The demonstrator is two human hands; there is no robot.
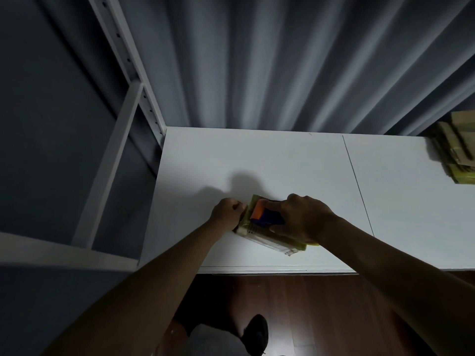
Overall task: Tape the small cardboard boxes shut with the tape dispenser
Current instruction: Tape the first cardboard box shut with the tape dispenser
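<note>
Small flat cardboard box, yellowish-brown with glossy tape on its near side, lying on the white table close to the near edge. Left of the box and touching its left end: left hand, fingers curled in against the cardboard, holding it in place. On top of the box: blue tape dispenser with an orange front part, tilted, orange end toward the left hand. Over the dispenser from the box's right: right hand, fingers clamped round the blue handle, thumb low beside it. Far right of the box, at the table's back corner: stack of flat brown cardboard pieces, well apart from both hands. Behind the box, beyond the table: grey pleated curtain. Left of the box, past the table's edge: white metal shelving frame. Below the box, under the table's near edge: dark wooden floor and a black shoe.
</note>
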